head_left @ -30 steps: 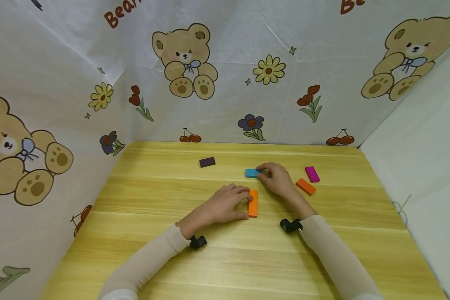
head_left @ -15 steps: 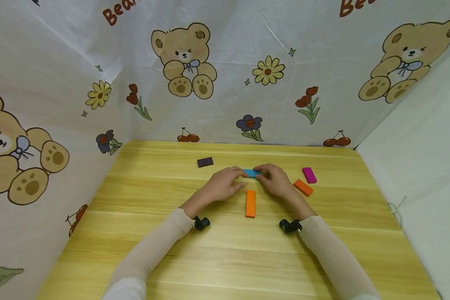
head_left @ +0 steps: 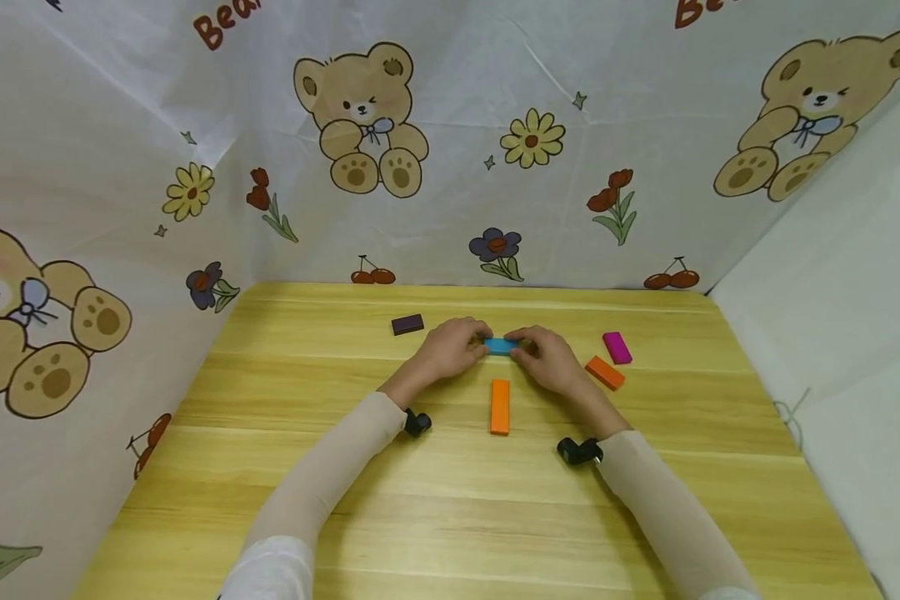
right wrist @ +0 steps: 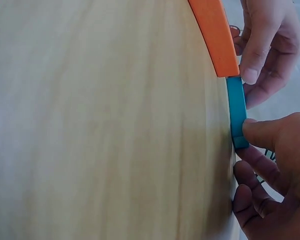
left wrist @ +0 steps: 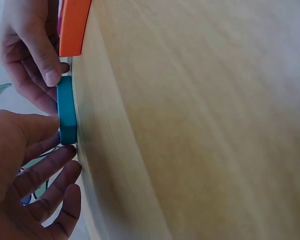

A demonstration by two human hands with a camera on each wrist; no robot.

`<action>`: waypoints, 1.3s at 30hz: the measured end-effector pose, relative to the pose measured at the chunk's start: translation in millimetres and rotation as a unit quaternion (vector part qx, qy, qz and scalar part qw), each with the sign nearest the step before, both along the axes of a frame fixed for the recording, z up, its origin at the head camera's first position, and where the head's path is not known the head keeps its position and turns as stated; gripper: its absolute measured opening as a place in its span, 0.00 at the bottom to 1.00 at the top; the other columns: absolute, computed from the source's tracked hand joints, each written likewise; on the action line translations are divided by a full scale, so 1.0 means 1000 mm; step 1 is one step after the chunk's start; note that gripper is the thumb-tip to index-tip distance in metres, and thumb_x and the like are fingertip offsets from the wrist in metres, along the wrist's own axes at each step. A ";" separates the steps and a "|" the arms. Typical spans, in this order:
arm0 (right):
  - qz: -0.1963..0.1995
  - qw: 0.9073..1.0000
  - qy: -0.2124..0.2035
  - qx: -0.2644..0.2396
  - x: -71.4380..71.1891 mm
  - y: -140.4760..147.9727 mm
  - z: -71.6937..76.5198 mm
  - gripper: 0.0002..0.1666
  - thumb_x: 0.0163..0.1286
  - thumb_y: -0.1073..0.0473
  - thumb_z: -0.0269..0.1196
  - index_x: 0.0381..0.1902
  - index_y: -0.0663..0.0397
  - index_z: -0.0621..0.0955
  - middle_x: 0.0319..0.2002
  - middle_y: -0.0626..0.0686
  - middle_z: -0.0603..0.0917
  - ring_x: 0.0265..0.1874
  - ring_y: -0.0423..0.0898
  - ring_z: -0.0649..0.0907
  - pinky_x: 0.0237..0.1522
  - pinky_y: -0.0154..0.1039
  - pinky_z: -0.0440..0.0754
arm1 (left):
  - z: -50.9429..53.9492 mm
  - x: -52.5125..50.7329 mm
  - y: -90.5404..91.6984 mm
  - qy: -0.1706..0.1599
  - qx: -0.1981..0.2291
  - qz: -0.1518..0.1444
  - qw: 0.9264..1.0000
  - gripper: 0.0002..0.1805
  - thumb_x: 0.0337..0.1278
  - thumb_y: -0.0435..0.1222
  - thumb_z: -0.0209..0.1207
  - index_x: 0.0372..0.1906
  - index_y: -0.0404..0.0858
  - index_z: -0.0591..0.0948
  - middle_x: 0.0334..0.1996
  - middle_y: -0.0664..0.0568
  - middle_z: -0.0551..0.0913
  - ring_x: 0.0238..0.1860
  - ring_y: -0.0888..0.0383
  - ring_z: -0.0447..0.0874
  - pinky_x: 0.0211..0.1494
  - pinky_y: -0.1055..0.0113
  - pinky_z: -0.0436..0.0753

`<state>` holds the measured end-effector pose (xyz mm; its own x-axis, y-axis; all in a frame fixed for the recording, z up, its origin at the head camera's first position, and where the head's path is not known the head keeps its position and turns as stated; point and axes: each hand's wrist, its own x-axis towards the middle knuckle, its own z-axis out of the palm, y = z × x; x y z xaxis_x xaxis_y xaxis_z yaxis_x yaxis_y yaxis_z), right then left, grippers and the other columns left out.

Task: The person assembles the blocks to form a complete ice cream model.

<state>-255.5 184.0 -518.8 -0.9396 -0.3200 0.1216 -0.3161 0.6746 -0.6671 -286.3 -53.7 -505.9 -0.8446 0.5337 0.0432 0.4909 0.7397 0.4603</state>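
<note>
A flat blue rectangular block (head_left: 500, 347) lies crosswise on the table between both hands. My left hand (head_left: 453, 346) pinches its left end, thumb on the near side and fingers behind. At the other end, my right hand (head_left: 547, 358) pinches the block the same way. In the left wrist view, the left thumb touches the side of the blue block (left wrist: 67, 110), and its lower fingers are spread loosely. The right wrist view has the right thumb against the blue block (right wrist: 236, 112). Nearer the body, an orange block (head_left: 500, 407) lies lengthwise.
A dark brown block (head_left: 407, 325) sits behind and left of the left hand. Right of the right hand lie a second orange block (head_left: 605, 372) and a magenta block (head_left: 617, 347). A printed bear curtain (head_left: 427, 233) stands along the back edge of the wooden table (head_left: 450, 517).
My left hand has left the orange block, moved away from the body and taken hold of the blue block's left end. The right hand has stayed on its right end.
</note>
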 end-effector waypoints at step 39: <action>-0.012 1.000 -0.003 0.010 0.016 -0.003 0.002 0.18 0.80 0.59 0.66 0.64 0.53 0.86 0.57 0.60 0.88 0.47 0.54 0.83 0.58 0.53 0.83 | 0.001 0.014 0.000 0.010 -0.009 -0.014 1.000 0.18 0.75 0.44 0.67 0.64 0.48 0.87 0.59 0.54 0.89 0.55 0.53 0.82 0.62 0.56 0.84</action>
